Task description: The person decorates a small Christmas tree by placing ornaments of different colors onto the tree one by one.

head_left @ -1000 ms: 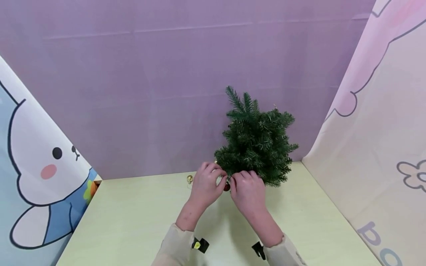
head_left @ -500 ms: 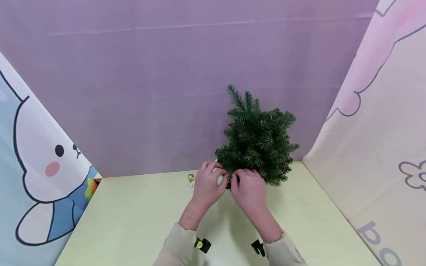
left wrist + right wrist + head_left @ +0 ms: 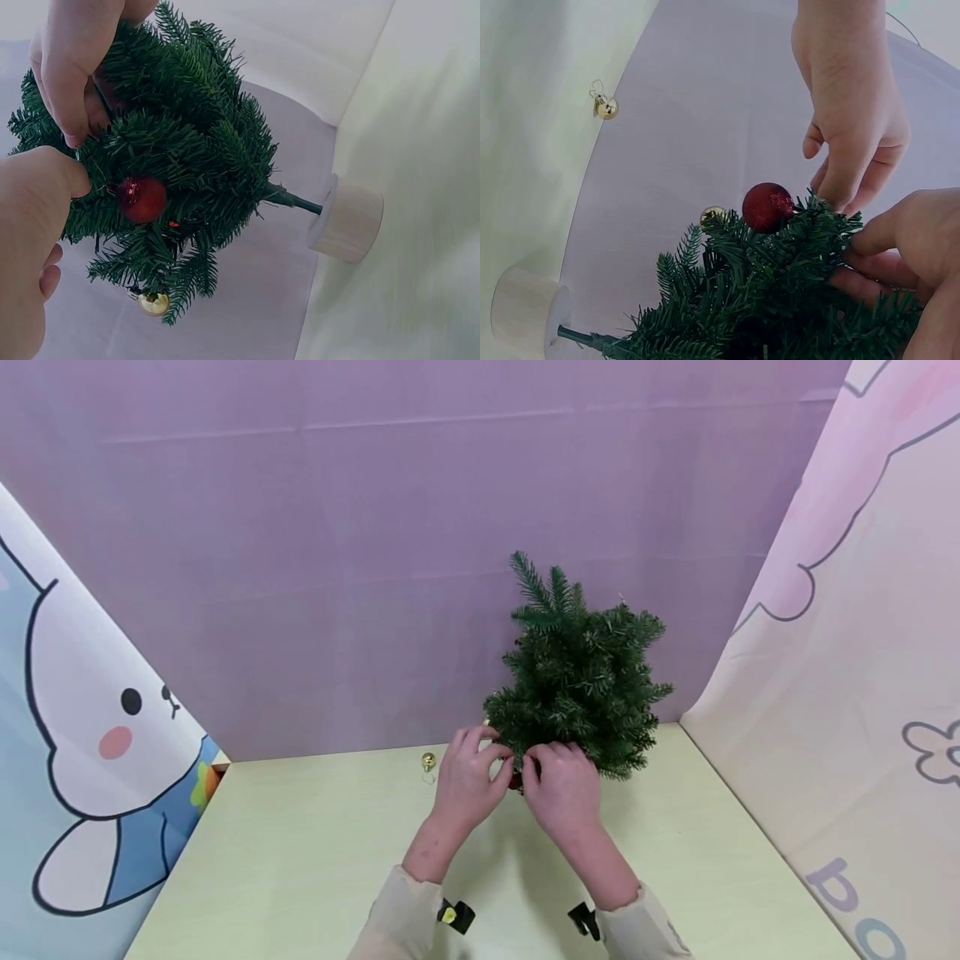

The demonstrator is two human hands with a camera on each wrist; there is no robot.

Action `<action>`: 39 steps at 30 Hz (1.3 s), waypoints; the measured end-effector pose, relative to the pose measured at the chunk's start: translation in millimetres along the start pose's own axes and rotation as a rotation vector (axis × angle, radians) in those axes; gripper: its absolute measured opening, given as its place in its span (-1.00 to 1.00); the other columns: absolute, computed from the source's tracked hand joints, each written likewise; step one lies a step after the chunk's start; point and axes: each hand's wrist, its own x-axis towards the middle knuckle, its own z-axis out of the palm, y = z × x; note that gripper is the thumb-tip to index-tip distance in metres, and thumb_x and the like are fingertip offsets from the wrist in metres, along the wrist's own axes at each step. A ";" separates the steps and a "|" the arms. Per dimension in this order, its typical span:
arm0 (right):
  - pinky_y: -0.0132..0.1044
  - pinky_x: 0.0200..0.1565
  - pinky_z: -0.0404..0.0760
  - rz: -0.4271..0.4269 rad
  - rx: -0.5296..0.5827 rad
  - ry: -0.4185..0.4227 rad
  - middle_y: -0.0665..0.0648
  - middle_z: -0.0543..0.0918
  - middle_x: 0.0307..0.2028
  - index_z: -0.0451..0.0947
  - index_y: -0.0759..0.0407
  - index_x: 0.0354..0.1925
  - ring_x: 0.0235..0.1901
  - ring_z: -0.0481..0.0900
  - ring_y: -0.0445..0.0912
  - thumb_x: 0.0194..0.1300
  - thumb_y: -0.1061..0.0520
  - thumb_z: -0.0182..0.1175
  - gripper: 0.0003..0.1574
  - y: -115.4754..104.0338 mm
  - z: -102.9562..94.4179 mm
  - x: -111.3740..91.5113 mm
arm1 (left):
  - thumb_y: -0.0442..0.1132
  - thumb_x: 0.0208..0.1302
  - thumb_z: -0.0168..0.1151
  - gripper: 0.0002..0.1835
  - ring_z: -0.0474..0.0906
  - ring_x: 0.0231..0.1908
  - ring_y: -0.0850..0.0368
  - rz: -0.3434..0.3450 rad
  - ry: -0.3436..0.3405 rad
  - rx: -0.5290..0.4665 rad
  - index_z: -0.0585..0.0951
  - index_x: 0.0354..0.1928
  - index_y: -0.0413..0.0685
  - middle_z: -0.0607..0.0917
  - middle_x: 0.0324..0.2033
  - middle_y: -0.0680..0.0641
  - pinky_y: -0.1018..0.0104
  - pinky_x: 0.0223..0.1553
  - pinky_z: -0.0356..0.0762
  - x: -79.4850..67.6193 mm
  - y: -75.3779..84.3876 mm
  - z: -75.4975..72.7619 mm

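Note:
A small green artificial Christmas tree (image 3: 585, 685) stands at the back of the table on a round pale wooden base (image 3: 349, 219). From a front branch hangs a shiny red Christmas ball (image 3: 142, 199), which also shows in the right wrist view as a glittery red ball (image 3: 768, 208). My left hand (image 3: 468, 772) pinches at the ball's thin hanging string, thumb against forefinger, just beside the branch tip. Close by on the right, my right hand (image 3: 561, 785) pinches the same branch tip, its fingers among the needles. In the head view both hands mostly cover the ball.
A small gold ball (image 3: 428, 762) with a wire loop lies on the table, left of the left hand. Another gold ball (image 3: 154, 304) hangs on a lower branch. Behind the tree rises a purple cloth backdrop (image 3: 337, 568); printed panels flank the table (image 3: 300, 843).
The right hand's thumb and forefinger have shifted slightly to the right, bending into a rounder pinch. The red ball shows less between the hands. The left hand keeps its pinch.

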 end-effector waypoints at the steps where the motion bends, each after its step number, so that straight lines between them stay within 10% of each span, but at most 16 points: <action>1: -0.01 -0.36 0.62 -0.003 0.002 -0.011 0.09 0.70 -0.44 0.70 0.14 -0.43 -0.38 0.63 0.13 0.13 0.16 0.37 -0.94 0.0 -0.7 -0.2 | -0.23 0.14 0.39 -0.98 0.48 -0.10 0.00 -0.003 -0.004 -0.004 0.74 -0.38 0.02 0.62 -0.14 -0.06 0.14 -0.04 0.48 -0.6 -0.4 0.0; 22: -0.17 -0.42 0.61 -0.191 0.183 0.051 0.06 0.70 -0.41 0.70 0.14 -0.36 -0.38 0.60 0.01 0.15 0.20 0.34 -0.96 1.1 -57.3 7.3 | -0.23 0.16 0.34 -0.66 0.48 -0.04 0.03 -0.063 0.034 -0.069 0.63 0.02 0.00 0.55 0.00 -0.05 0.15 -0.09 0.50 -25.0 -2.0 3.9; 39: -0.11 -0.14 0.53 -0.304 0.336 0.154 0.07 0.71 -0.33 0.69 0.17 -0.38 -0.24 0.59 0.01 0.19 0.16 0.26 -0.89 23.8 -134.1 69.8 | -0.25 0.24 0.32 -0.71 0.49 -0.11 0.14 -0.389 -0.068 -0.160 0.61 0.01 0.03 0.62 -0.12 0.02 0.18 -0.12 0.51 -82.8 -52.6 -8.8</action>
